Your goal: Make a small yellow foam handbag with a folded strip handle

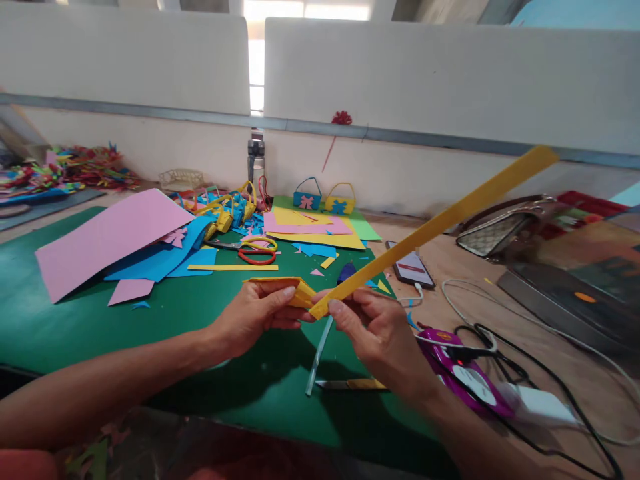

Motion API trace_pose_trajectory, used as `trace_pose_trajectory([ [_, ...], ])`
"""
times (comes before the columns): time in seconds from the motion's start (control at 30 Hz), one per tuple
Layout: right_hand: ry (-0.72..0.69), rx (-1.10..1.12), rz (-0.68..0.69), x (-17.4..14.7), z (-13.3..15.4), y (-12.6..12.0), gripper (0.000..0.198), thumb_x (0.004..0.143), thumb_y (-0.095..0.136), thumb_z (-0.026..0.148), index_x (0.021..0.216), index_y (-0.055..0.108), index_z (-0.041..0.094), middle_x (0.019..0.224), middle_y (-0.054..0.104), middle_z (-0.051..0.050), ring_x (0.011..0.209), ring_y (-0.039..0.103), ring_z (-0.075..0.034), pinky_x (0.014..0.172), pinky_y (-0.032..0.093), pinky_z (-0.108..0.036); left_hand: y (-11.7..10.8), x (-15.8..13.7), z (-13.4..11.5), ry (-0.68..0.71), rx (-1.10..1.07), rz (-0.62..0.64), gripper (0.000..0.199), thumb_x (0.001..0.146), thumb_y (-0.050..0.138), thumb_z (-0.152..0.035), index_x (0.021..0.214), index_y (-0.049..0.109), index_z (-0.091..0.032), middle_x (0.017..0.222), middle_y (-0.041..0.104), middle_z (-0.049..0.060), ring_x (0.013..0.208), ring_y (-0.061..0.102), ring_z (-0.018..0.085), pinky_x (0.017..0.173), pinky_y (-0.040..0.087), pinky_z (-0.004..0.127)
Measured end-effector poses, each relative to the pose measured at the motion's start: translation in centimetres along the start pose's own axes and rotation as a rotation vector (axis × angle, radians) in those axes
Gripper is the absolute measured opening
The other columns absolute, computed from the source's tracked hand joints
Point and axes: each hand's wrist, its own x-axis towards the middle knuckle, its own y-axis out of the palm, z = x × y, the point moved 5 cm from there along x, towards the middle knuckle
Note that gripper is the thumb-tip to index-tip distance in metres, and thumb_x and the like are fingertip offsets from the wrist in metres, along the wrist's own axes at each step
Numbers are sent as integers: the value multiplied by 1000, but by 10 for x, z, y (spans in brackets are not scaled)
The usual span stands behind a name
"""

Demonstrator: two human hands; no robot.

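Observation:
Between the thumb and fingers of my left hand (265,307) is a folded yellow foam piece (303,293), partly covered by those fingers. My right hand (373,320) pinches the lower end of a long yellow foam strip (440,230), which slants up to the right. The strip's pinched end meets the right side of the folded piece; whether they are joined I cannot tell. Below the hands, a thin translucent stick (319,360) rises from the green mat toward them. Beside it lies a craft knife (350,385), its handle partly behind my right forearm.
Red-and-yellow-handled scissors (257,253) and a flat yellow strip (233,267) lie on the green mat (190,333). Pink sheet (115,240) stands left, small finished bags (307,200) at the back. A phone (410,265), purple power strip (470,377) and cables are right.

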Motion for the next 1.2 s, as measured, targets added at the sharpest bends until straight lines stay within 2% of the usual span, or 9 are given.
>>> trace_pose_trajectory([
  [0.27, -37, -40, 34, 0, -2, 3, 17, 81, 53, 22, 82, 70, 21, 76, 70, -1, 70, 66, -17, 65, 53, -27, -3, 0, -1, 59, 6, -29, 30, 76, 68, -37, 97, 70, -15, 98, 72, 10, 84, 68, 21, 73, 54, 28],
  [0.5, -34, -26, 35, -1, -2, 5, 18, 82, 54, 24, 87, 70, 20, 82, 71, -3, 68, 65, -16, 63, 53, -27, -2, -1, -2, 35, -5, -57, 31, 77, 67, -36, 98, 69, -13, 99, 71, 11, 85, 68, 21, 74, 54, 29],
  [0.7, -23, -25, 43, -1, -4, 7, 19, 81, 54, 24, 91, 70, 20, 87, 71, -5, 76, 66, -18, 69, 54, -30, -2, -1, 0, 5, -40, -72, 35, 75, 69, -36, 99, 68, -11, 97, 71, 13, 84, 68, 21, 72, 54, 28],
  [0.87, -13, -13, 68, -1, -6, 8, 19, 81, 55, 25, 92, 70, 19, 89, 71, -5, 72, 65, -17, 63, 54, -28, -1, 1, 1, -6, -99, -69, 36, 73, 72, -37, 97, 67, -10, 98, 70, 13, 82, 69, 21, 70, 54, 27],
  [1.07, -34, -2, 47, -3, -2, 9, 16, 81, 55, 24, 86, 70, 20, 83, 72, -4, 71, 65, -17, 60, 53, -26, 1, 3, 2, -59, -197, -60, 34, 68, 76, -36, 90, 65, -11, 92, 71, 11, 74, 69, 18, 63, 55, 25],
  [1.2, -100, -66, -72, -3, -3, 4, 13, 81, 55, 24, 79, 67, 19, 70, 69, -2, 63, 63, -15, 57, 50, -25, 3, 2, 4, -68, -218, -36, 35, 66, 78, -33, 89, 64, -11, 89, 72, 10, 75, 70, 20, 62, 55, 25],
])
